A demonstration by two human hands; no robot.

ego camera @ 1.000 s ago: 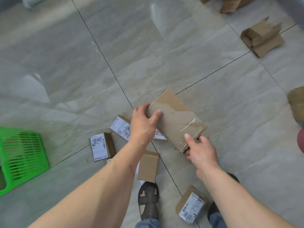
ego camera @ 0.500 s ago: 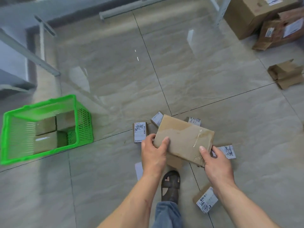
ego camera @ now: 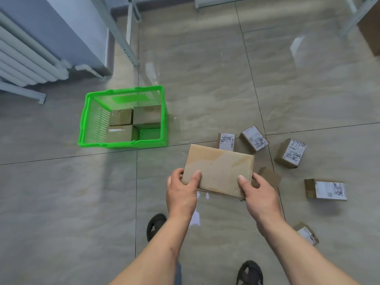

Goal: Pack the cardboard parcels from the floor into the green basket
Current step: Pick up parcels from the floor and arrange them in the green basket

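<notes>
The flat parcel (ego camera: 219, 170) was a shallow rectangular box of plain brown cardboard, its top glossy with clear tape, held above the floor between both hands. The left hand (ego camera: 182, 194) gripped its near left corner, thumb curled over the top face and fingers hidden beneath; the right hand (ego camera: 260, 195) gripped the near right corner the same way. The green basket (ego camera: 123, 118) stood well apart to the left, a moulded plastic crate with slotted walls and a perforated base. Three brown boxes (ego camera: 133, 120) lay inside it, leaving its near right corner bare. Small cube-like parcels (ego camera: 291, 153) lay scattered on the polished, stone-patterned tile floor (ego camera: 205, 79) to the right, each carrying a white shipping label whose print and barcodes were too small to read. One more small parcel (ego camera: 307, 235) was partly hidden behind the right forearm. A ribbed white radiator (ego camera: 26, 58) was cut off at the left edge.
</notes>
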